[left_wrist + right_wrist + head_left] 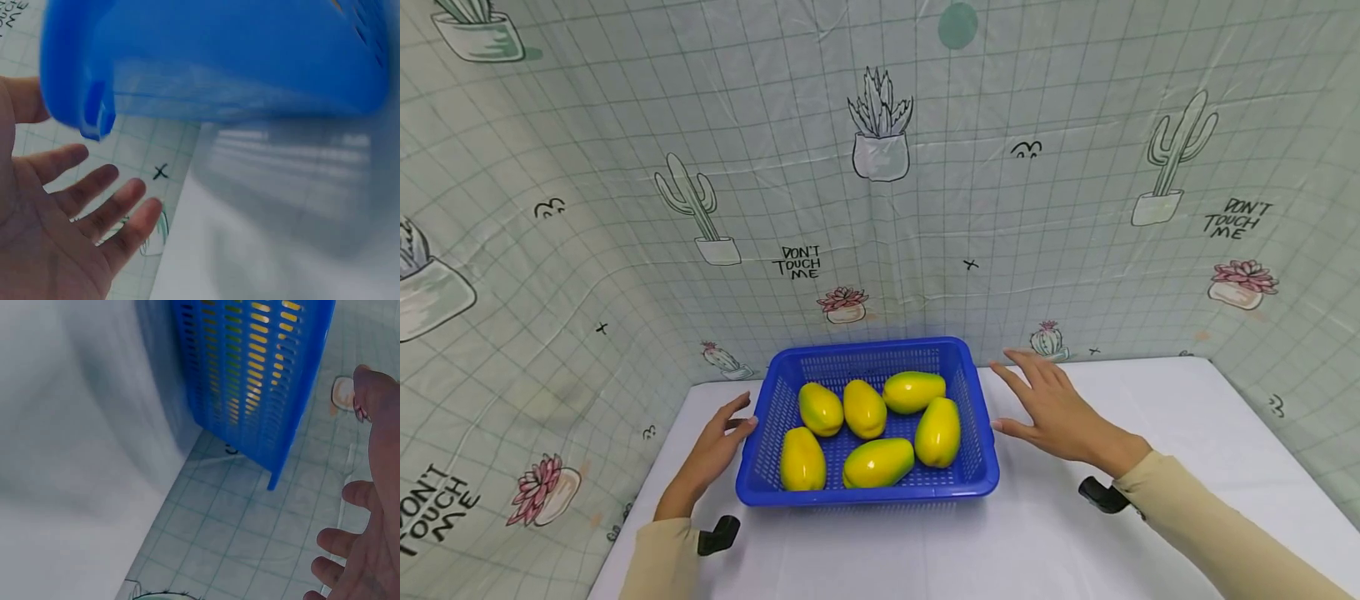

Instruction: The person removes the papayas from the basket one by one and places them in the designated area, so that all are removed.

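Observation:
A blue plastic basket (868,497) with perforated walls stands on the white table. Inside it lie several glossy yellow fruits (865,408) tinged with green, papaya-like in shape. My left hand (711,446) is at the basket's left side, fingers spread. In the left wrist view that hand (69,212) has its thumb by the basket's rim (62,69); whether they touch I cannot tell. To the right of the basket, my right hand (1060,408) hovers with fingers extended and apart from the rim. The right wrist view shows this hand (369,537) holding nothing, beside the perforated wall (250,381).
The white tabletop (865,554) extends in front of the basket and to its right. A gridded cloth (955,208) printed with potted plants hangs behind and along both sides. Black devices (718,535) are worn at both wrists.

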Demonstrator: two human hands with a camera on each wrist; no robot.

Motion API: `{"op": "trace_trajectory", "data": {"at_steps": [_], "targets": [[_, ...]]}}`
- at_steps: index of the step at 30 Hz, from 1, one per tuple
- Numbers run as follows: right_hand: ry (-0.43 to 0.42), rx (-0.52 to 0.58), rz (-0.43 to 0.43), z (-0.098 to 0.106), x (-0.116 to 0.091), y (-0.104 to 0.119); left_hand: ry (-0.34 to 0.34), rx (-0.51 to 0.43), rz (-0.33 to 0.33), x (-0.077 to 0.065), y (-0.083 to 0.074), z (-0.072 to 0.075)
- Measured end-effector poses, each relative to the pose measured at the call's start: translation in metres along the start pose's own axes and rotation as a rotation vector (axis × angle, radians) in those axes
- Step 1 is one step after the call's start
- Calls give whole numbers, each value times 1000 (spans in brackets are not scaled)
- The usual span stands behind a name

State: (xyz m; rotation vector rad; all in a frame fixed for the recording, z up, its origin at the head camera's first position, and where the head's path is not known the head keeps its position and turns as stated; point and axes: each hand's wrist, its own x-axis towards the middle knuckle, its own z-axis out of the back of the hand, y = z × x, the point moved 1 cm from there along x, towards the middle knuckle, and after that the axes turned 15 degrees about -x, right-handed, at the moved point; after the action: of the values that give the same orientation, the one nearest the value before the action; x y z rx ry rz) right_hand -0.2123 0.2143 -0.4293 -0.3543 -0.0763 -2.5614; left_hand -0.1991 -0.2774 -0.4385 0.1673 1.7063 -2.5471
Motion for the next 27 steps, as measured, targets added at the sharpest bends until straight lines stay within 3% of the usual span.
{"op": "trace_trajectory", "data": {"at_steps": [12,20,27], "targets": [[-25,-54,100,7,22,20,-1,-159,68,3,-1,-2],[23,-108,155,7,39,34,-47,-317,192,9,-2,0],[36,-167,199,5,52,44,-71,-354,235,12,0,0]]}}
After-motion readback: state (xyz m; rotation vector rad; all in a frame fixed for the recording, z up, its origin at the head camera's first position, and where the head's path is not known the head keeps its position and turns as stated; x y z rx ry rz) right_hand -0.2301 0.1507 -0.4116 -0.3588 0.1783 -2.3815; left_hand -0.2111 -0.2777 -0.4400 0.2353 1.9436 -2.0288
